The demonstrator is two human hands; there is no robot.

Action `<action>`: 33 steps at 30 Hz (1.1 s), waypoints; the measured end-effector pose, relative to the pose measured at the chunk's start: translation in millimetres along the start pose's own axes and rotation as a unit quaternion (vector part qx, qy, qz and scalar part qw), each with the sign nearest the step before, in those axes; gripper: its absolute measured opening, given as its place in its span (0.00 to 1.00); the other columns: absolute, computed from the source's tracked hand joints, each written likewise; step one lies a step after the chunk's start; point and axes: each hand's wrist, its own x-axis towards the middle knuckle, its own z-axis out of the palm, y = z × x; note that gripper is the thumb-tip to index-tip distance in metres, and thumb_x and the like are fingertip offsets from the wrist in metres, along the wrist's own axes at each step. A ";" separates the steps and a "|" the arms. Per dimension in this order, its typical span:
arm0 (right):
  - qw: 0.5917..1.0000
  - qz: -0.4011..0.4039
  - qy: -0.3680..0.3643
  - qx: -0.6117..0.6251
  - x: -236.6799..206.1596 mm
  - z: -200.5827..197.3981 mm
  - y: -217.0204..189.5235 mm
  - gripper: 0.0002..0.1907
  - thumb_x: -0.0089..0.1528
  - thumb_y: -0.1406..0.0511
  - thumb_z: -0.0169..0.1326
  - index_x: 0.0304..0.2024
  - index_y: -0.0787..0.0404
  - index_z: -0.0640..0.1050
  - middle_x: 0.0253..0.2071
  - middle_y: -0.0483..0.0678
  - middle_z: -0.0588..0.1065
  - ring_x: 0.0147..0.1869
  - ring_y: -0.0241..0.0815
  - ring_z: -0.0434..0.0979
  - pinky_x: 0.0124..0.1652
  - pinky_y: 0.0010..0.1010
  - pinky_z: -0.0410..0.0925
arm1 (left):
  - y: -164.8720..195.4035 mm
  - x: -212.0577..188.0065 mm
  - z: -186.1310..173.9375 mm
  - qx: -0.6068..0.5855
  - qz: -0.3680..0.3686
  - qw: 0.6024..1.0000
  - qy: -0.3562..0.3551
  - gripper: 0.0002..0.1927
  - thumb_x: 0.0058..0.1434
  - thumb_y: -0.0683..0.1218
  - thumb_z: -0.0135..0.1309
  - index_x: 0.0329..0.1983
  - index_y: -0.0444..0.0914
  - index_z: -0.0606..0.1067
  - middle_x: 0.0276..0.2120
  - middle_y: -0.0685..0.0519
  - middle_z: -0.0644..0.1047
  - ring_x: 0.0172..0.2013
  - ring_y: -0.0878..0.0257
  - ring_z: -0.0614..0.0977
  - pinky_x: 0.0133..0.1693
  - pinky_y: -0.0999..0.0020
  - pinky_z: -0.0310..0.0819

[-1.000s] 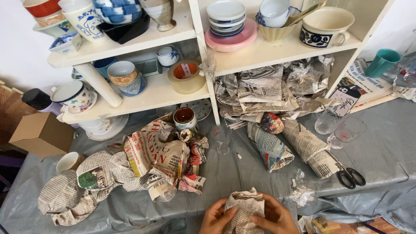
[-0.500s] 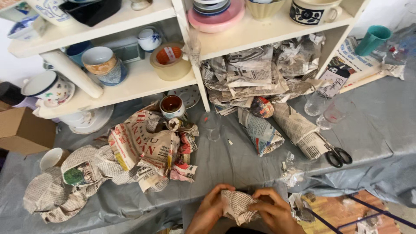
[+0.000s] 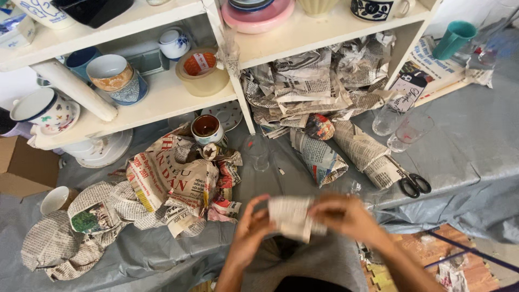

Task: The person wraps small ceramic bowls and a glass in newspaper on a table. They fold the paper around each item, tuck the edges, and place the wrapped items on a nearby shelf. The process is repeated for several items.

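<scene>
— What's in the hands down there at the bottom of the frame?

— A paper bundle [image 3: 292, 217], newspaper folded round something I can't see. The left hand [image 3: 250, 233] has its fingers curled on the bundle's left edge, and the right hand [image 3: 346, 216] is closed over its right side. Both are blurred, but both are gripping it, just above the grey sheet [image 3: 476, 157].

— And the containers?

— Upper left, on the lower shelf [image 3: 162, 105], a tan bowl [image 3: 110, 72] sits nested in a blue patterned cup [image 3: 130, 92]; the bowl looks empty. Beside it is a tape roll [image 3: 201, 70], and behind it a small white jar [image 3: 174, 43] with its lid on. At the far left a flowered mug [image 3: 46, 111] stands on a saucer, white inside.

— On the sheet itself?

— A brown-glazed cup [image 3: 206, 128] stands upright at centre left, nothing in it, touching the crumpled newspaper [image 3: 173, 181]. At lower left a white cup [image 3: 55, 200] lies half buried in paper. Right of centre, two wrapped parcels [image 3: 346, 154] lie side by side, scissors [image 3: 412, 183] just beside them, and two clear glasses [image 3: 403, 125] stand near, empty.

— Top right?

— A teal cup [image 3: 453, 39] stands on printed sheets. The shelf bay below the pink plate [image 3: 258, 16] is stuffed with paper.
</scene>
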 end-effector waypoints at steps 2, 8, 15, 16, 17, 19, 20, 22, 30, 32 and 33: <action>0.997 0.018 0.075 0.003 33.4 -32.8 0.4 0.12 0.56 0.71 0.62 0.42 0.57 0.86 0.45 0.47 0.84 0.46 0.40 0.85 0.46 0.29 0.79 | 6.8 14.9 0.5 0.005 0.046 0.999 0.022 0.32 0.62 0.38 0.51 0.69 0.40 0.58 0.55 0.44 0.78 0.52 0.56 0.84 0.54 0.58 0.81; 0.943 -0.008 0.318 0.095 160.9 -99.1 -18.0 0.10 0.63 0.71 0.62 0.47 0.64 0.83 0.48 0.51 0.81 0.45 0.38 0.81 0.45 0.29 0.76 | -6.8 39.9 9.8 0.125 0.132 0.983 0.038 0.28 0.65 0.36 0.53 0.68 0.33 0.60 0.56 0.44 0.76 0.54 0.57 0.81 0.56 0.62 0.76; 0.921 -0.071 0.312 0.223 247.3 -111.7 -28.1 0.09 0.64 0.74 0.59 0.46 0.71 0.81 0.46 0.57 0.80 0.43 0.40 0.82 0.41 0.33 0.81 | -20.7 40.6 -6.5 0.168 0.118 0.977 0.050 0.21 0.67 0.37 0.52 0.63 0.32 0.66 0.51 0.45 0.77 0.51 0.58 0.83 0.54 0.66 0.76; 0.914 -0.076 0.310 0.248 256.7 -110.3 -28.1 0.09 0.64 0.75 0.58 0.47 0.72 0.81 0.46 0.57 0.80 0.44 0.40 0.82 0.43 0.34 0.81 | -22.3 41.2 -7.8 0.166 0.120 0.977 0.052 0.20 0.68 0.37 0.52 0.63 0.32 0.66 0.51 0.45 0.78 0.51 0.59 0.83 0.54 0.66 0.76; 0.907 -0.082 0.310 0.273 266.3 -107.9 -28.3 0.09 0.65 0.75 0.57 0.48 0.72 0.81 0.46 0.57 0.79 0.45 0.40 0.82 0.45 0.35 0.80 | -23.2 43.0 -9.3 0.164 0.123 0.977 0.053 0.20 0.68 0.37 0.52 0.62 0.32 0.67 0.51 0.45 0.78 0.51 0.59 0.83 0.54 0.65 0.76; 0.897 -0.073 0.313 0.303 281.4 -102.0 -30.2 0.10 0.65 0.76 0.56 0.48 0.73 0.81 0.47 0.56 0.79 0.46 0.42 0.83 0.46 0.37 0.79 | -24.3 44.2 -10.7 0.156 0.123 0.979 0.054 0.20 0.68 0.37 0.52 0.62 0.32 0.67 0.50 0.45 0.78 0.51 0.59 0.83 0.54 0.66 0.76; 0.895 -0.060 0.317 0.309 288.6 -97.4 -31.5 0.11 0.64 0.76 0.55 0.48 0.72 0.80 0.47 0.56 0.80 0.45 0.44 0.85 0.46 0.36 0.79 | -24.1 44.4 -11.8 0.152 0.120 0.980 0.053 0.20 0.68 0.38 0.52 0.62 0.32 0.67 0.50 0.46 0.78 0.51 0.59 0.83 0.54 0.66 0.76; 0.903 -0.049 0.300 0.304 296.9 -86.1 -35.6 0.12 0.64 0.76 0.54 0.50 0.73 0.80 0.48 0.57 0.80 0.45 0.46 0.85 0.47 0.36 0.79 | -23.2 45.2 -13.4 0.149 0.121 0.980 0.050 0.19 0.68 0.38 0.52 0.61 0.32 0.68 0.50 0.46 0.79 0.51 0.59 0.83 0.54 0.66 0.76; 0.991 0.011 0.103 0.086 310.3 -44.3 -46.7 0.30 0.67 0.68 0.56 0.69 0.70 0.62 0.51 0.61 0.80 0.50 0.48 0.82 0.53 0.36 0.76 | -17.4 45.0 -18.3 0.147 0.140 0.979 0.029 0.16 0.69 0.38 0.53 0.59 0.31 0.70 0.49 0.46 0.80 0.50 0.59 0.83 0.54 0.66 0.76; 0.989 0.042 0.119 0.081 306.1 -44.4 -49.8 0.34 0.68 0.68 0.56 0.72 0.68 0.56 0.57 0.61 0.77 0.54 0.46 0.82 0.56 0.33 0.73 | -14.8 42.8 -19.0 0.150 0.123 0.980 0.035 0.16 0.68 0.38 0.53 0.58 0.31 0.71 0.49 0.46 0.80 0.50 0.60 0.83 0.53 0.65 0.77; 0.987 0.058 0.128 0.080 303.1 -42.2 -50.9 0.36 0.68 0.68 0.56 0.73 0.67 0.53 0.60 0.62 0.76 0.56 0.45 0.82 0.57 0.32 0.72 | -13.0 41.5 -20.2 0.153 0.114 0.981 0.037 0.15 0.68 0.39 0.53 0.58 0.31 0.71 0.49 0.46 0.80 0.50 0.60 0.83 0.53 0.65 0.77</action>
